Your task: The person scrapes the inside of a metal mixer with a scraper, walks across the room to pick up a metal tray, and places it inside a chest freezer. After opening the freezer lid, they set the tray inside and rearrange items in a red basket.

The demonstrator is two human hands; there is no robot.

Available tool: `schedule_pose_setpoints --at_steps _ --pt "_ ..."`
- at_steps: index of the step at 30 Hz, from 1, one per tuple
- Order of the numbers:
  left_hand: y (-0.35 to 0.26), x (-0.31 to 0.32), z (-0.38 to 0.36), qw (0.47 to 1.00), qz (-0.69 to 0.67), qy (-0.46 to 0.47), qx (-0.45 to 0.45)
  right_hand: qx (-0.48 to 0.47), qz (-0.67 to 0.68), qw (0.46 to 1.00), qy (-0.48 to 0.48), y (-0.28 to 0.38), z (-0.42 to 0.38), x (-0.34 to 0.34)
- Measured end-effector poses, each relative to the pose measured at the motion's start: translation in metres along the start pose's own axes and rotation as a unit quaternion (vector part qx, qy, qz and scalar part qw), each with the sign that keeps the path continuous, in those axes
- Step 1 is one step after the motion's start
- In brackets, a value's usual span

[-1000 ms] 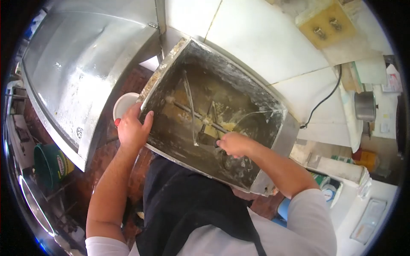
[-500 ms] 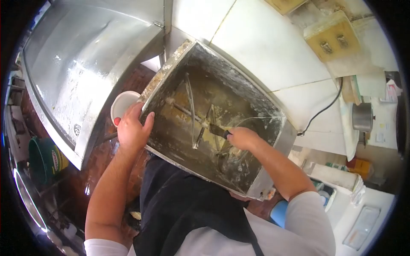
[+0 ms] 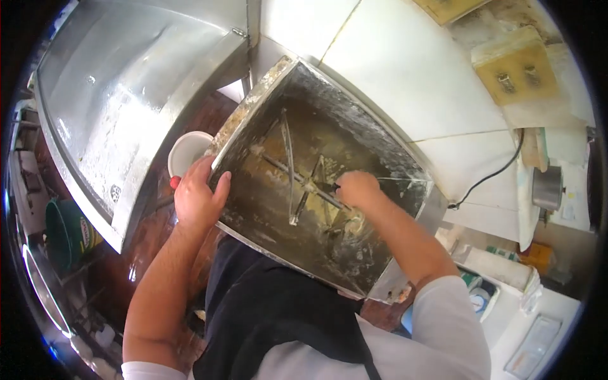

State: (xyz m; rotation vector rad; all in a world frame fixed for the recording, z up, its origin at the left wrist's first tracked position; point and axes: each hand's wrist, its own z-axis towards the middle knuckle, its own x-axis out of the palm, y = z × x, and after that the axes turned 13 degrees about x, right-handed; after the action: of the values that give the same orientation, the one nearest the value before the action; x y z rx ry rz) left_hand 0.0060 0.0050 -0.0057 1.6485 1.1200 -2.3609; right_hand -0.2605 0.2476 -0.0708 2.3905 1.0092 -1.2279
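Left hand (image 3: 197, 197) clamped on near-left rim of metal mixer tub (image 3: 405, 174), fingers curled over the edge, steadying it. Right hand (image 3: 358, 189) deep inside the tub, fingers clenched on a dark-handled scraper (image 3: 328, 187) (blade mostly hidden), pressed close to the paddle shaft (image 3: 303, 179) w/ yellowish dough residue (image 3: 278, 149) stuck round it. Risks, as judged: knuckles scraping on paddle bars if scraper slips off greasy metal; serious hurt if mixer powered (cord (image 3: 491, 177) visible at right, plug state can't tell). Tub tilted toward body, so scraped bits likely dropping on apron (image 3: 278, 316). White bowl (image 3: 187, 152) just beyond left hand, easy to knock.
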Motion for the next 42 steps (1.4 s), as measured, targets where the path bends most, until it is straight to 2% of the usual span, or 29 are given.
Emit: schedule_pose_setpoints --at_steps 2,3,5,6,9,10,12,13,17,20,22,23,24,26,27,28,29,30,32,34,38,39,41,42 --pt "0.0 0.0 0.0 1.0 0.001 0.001 0.003 -0.021 -0.101 0.993 0.062 0.007 0.023 -0.024" --pt "0.0 0.001 0.0 1.0 0.003 0.002 0.0 -0.024 -0.101 0.993 0.063 0.014 0.035 -0.035" --pt "0.002 0.001 0.0 1.0 -0.003 0.006 0.0 -0.006 -0.207 0.972 0.11 0.028 0.06 -0.053" --pt "0.001 0.0 0.0 1.0 0.002 0.007 -0.004 -0.012 -0.207 0.972 0.111 0.032 0.071 -0.059" --pt "-0.003 -0.003 0.001 1.0 -0.01 0.008 -0.013 0.015 -0.19 0.933 0.304 0.031 0.119 -0.057" --pt "-0.005 -0.003 0.002 1.0 -0.009 0.013 -0.015 0.013 -0.19 0.933 0.305 0.027 0.118 -0.06" --pt "-0.005 -0.003 0.004 1.0 -0.007 0.012 -0.018 0.048 -0.04 0.933 0.355 0.02 0.118 -0.07" --pt "-0.005 -0.003 0.003 1.0 -0.006 0.011 -0.015 0.046 -0.052 0.914 0.399 0.019 0.125 -0.064" --pt "-0.003 -0.003 0.002 1.0 0.005 0.0 0.006 0.052 -0.015 0.915 0.4 0.016 0.126 -0.06" --pt "-0.005 -0.003 0.003 1.0 0.006 0.002 -0.005 0.002 -0.05 0.924 0.379 0.035 0.11 -0.08" --pt "-0.005 -0.003 0.003 1.0 0.009 0.005 -0.004 -0.033 0.053 0.93 0.362 0.05 0.081 -0.108" --pt "-0.005 -0.004 0.004 1.0 0.011 0.009 0.0 -0.042 0.047 0.945 0.321 0.053 0.076 -0.108" --pt "-0.006 -0.004 0.004 1.0 0.011 0.011 0.003 -0.04 0.051 0.945 0.32 0.051 0.074 -0.101" --pt "-0.007 -0.003 0.003 0.999 0.019 0.013 -0.021 -0.104 -0.129 0.978 0.124 0.044 0.068 -0.075" --pt "-0.007 -0.003 0.003 1.0 0.017 0.011 -0.021 -0.14 -0.073 0.983 0.096 0.034 0.055 -0.063" --pt "-0.006 -0.003 0.003 1.0 0.007 0.009 -0.019 -0.12 -0.005 0.987 0.105 0.032 0.032 -0.063" --pt "-0.005 -0.003 0.002 1.0 -0.003 0.007 -0.017 -0.134 0.079 0.982 0.105 0.017 0.024 -0.038" --pt "-0.004 -0.004 0.002 1.0 -0.004 0.004 -0.02 -0.153 0.104 0.974 0.134 0.006 0.019 -0.019" --pt "-0.004 -0.004 0.002 1.0 0.001 0.007 -0.002 -0.138 0.148 0.968 0.149 -0.009 0.007 0.016" --pt "-0.003 -0.003 0.001 1.0 0.003 0.005 -0.005 -0.026 0.151 0.979 0.135 -0.01 -0.006 0.03" --pt "-0.007 -0.006 0.003 0.999 0.003 0.026 -0.023 -0.015 0.16 0.984 0.076 -0.018 0.009 0.094" --pt "-0.009 -0.006 0.002 0.999 0.003 0.03 -0.025 -0.014 0.161 0.984 0.081 -0.018 0.004 0.092" --pt "-0.011 -0.005 0.004 1.0 0.011 0.008 -0.018 0.006 0.068 0.997 0.045 -0.012 0.0 0.075" --pt "-0.01 -0.004 0.006 1.0 0.015 0.012 -0.014 0.007 0.075 0.996 0.046 -0.014 0.007 0.077"
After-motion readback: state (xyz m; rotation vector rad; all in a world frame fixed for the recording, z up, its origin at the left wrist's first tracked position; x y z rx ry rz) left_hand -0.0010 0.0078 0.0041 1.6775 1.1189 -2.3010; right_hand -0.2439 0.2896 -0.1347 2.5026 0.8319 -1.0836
